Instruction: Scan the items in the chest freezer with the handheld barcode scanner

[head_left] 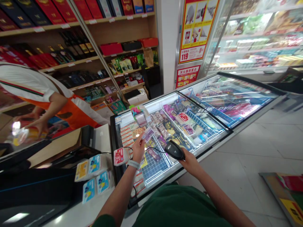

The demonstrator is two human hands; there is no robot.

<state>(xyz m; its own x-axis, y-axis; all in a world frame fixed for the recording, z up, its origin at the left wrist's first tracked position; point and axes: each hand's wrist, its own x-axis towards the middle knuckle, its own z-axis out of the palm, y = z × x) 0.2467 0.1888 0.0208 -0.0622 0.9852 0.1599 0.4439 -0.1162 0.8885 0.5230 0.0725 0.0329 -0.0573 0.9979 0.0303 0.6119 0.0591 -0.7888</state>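
My left hand (138,148), with a pale watch on the wrist, pinches a small pack with a purple-and-white label (148,134) above the glass top of the chest freezer (146,181). In my right hand (189,163) is a black barcode scanner (174,150), its head pointing left toward that pack. A thin black cable runs from the scanner to the left, past my left hand. Beside my left wrist sits a red-labelled pack (119,156). On the glass farther right lie another red-labelled pack (183,117) and a purple-labelled one (189,129).
Blue- and yellow-labelled packs (94,163) stand on the white counter (78,205) at left. Across it, a person in an orange apron (75,110) handles a clear container (26,135). Bottle shelves (94,58) line the back; a lit display fridge (258,41) stands at right.
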